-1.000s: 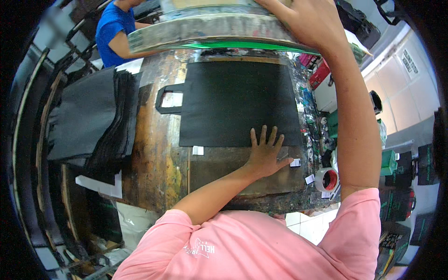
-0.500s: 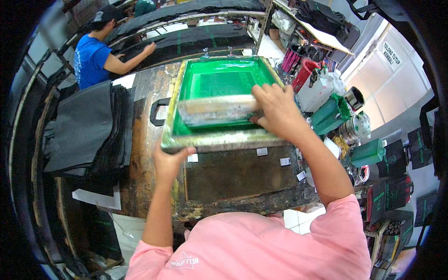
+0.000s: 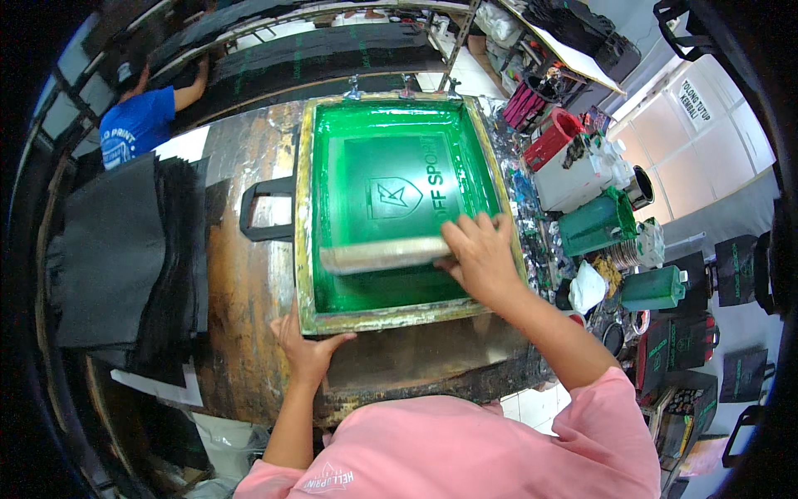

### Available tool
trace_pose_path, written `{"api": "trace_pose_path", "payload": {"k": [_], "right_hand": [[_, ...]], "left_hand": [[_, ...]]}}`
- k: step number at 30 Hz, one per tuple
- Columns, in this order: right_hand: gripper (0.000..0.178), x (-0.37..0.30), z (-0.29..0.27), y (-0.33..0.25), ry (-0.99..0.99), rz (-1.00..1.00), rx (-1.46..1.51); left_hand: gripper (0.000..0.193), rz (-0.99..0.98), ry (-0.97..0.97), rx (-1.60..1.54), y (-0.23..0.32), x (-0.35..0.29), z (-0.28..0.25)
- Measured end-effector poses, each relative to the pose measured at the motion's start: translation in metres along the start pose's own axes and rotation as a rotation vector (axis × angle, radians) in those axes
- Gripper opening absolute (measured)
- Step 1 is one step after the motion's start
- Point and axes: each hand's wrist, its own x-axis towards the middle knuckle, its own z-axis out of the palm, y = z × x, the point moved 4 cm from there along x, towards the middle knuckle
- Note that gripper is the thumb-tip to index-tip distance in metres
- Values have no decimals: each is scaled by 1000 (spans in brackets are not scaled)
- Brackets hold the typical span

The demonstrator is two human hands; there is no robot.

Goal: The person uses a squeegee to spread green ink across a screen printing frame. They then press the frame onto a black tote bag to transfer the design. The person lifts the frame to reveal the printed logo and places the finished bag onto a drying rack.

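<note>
at the left edge of the desk (image 3: 237, 333), there lies a thick stack of black bags (image 3: 112, 258). beyond the far left corner of the desk stands a co-worker (image 3: 137, 125) in a blue shirt, one arm stretched out toward a rack (image 3: 324, 58) with dark pieces. to the right of the stack, a black handle loop (image 3: 248, 214) comes out from below the left side of the printing frame (image 3: 399, 320).

the left hand (image 3: 306, 349) touches the near left corner of this frame; its thumb lies along the near side, apart from the other fingers, and one cannot tell how firmly they grip. the frame is in the middle of the desk, and its screen (image 3: 349, 150) is covered with green ink, where a shield emblem and letters can be seen. three metal clamps (image 3: 406, 86) stand at its far side.

a squeegee (image 3: 382, 254), somewhat blurred, lies across the near half of the screen. the fingers of the right hand (image 3: 482, 258) are clamped on its right end. along the right edge of the desk there are a red container (image 3: 549, 143), a white jug (image 3: 573, 176), a green pitcher (image 3: 592, 226) and a green bottle (image 3: 655, 289).
</note>
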Motion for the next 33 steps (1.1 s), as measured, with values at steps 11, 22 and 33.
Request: {"api": "trace_pose_path", "payload": {"k": [11,22,33], "right_hand": [[75,242,73,109,57,30,-140],[67,238,78,114,181,37,-146],[54,205,80,100,222,25,-159]], "left_hand": [[117,-69,-60,148,-2,-3,-7],[110,404,72,140,76,221,-3],[61,522,134,407,90,340,108]]}}
